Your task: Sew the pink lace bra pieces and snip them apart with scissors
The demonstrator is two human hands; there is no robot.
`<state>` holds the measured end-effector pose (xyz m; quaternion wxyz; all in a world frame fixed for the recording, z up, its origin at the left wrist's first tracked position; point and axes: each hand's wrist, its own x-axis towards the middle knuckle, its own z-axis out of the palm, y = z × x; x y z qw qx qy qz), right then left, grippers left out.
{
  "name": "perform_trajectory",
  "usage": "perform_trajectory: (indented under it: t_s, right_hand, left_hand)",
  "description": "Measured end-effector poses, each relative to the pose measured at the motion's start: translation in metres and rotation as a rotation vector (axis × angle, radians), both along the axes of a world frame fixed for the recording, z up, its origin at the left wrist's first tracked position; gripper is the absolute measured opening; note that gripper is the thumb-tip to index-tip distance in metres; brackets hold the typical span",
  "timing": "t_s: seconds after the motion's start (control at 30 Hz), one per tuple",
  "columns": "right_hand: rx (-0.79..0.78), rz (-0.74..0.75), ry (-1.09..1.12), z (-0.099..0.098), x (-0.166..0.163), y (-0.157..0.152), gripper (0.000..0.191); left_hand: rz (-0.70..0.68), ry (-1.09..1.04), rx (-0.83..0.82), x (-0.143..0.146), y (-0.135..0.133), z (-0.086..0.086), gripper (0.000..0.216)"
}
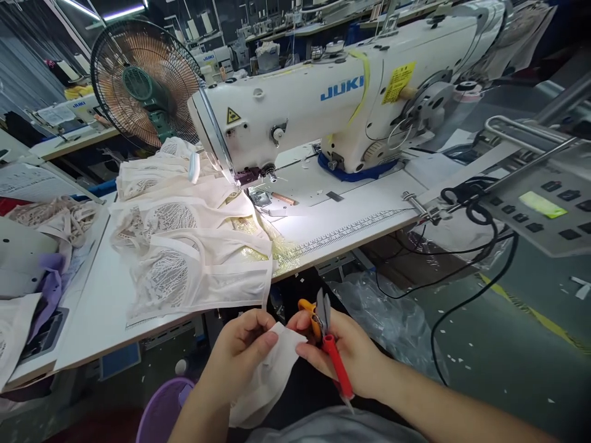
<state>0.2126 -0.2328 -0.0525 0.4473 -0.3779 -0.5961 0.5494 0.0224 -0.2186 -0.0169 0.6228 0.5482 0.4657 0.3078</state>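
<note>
My left hand (242,347) pinches a small white piece of fabric (277,363) below the table's front edge, over my lap. My right hand (351,357) also grips the fabric's right edge with its fingertips and holds thread snips (330,344) with a red handle and orange grip, blades pointing up. A pile of cream lace garments (184,246) lies on the white sewing table (351,215), left of the needle of the white JUKI sewing machine (323,92).
A standing fan (143,86) is behind the pile. A control panel (540,209) with black cables hangs at the right. More lace and purple cloth (50,271) lie on the left. A purple bin (161,409) and clear plastic (392,314) sit below.
</note>
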Motion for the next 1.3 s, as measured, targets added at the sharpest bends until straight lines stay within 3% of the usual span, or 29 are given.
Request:
perform_trajectory:
  t_s: [0.2, 0.33, 0.5, 0.77, 0.9, 1.07, 1.17, 1.3]
  right_hand:
    - [-0.112, 0.116, 0.051, 0.014, -0.005, 0.003, 0.014]
    - [-0.044, 0.12, -0.021, 0.024, -0.004, 0.005, 0.015]
    - [0.052, 0.088, -0.096, 0.028, -0.001, 0.008, 0.021]
    - [-0.149, 0.2, -0.057, 0.023, 0.015, 0.009, 0.022]
    - [-0.157, 0.309, -0.224, 0.027, 0.039, 0.014, 0.029]
    - [-0.04, 0.509, -0.669, 0.03, 0.079, 0.021, 0.049]
    - [-0.046, 0.543, -0.872, 0.03, 0.092, 0.021, 0.054]
    - [-0.075, 0.551, -0.931, 0.029, 0.092, 0.018, 0.055]
  left_hand:
    - [0.035, -0.036, 0.069, -0.005, -0.002, 0.013, 0.019]
    - [0.044, -0.054, 0.056, -0.009, -0.003, 0.018, 0.016]
    - [0.094, -0.015, 0.038, -0.007, -0.002, 0.012, 0.018]
    - [0.152, -0.044, 0.037, 0.014, -0.004, -0.004, 0.014]
    - [0.167, -0.174, -0.012, 0.028, -0.007, -0.014, 0.021]
    - [0.137, -0.2, -0.013, 0.038, -0.005, -0.013, 0.021]
    - [0.102, -0.153, -0.061, 0.041, -0.001, -0.008, 0.025]
    - [0.107, -0.075, -0.105, 0.044, 0.003, -0.001, 0.027]
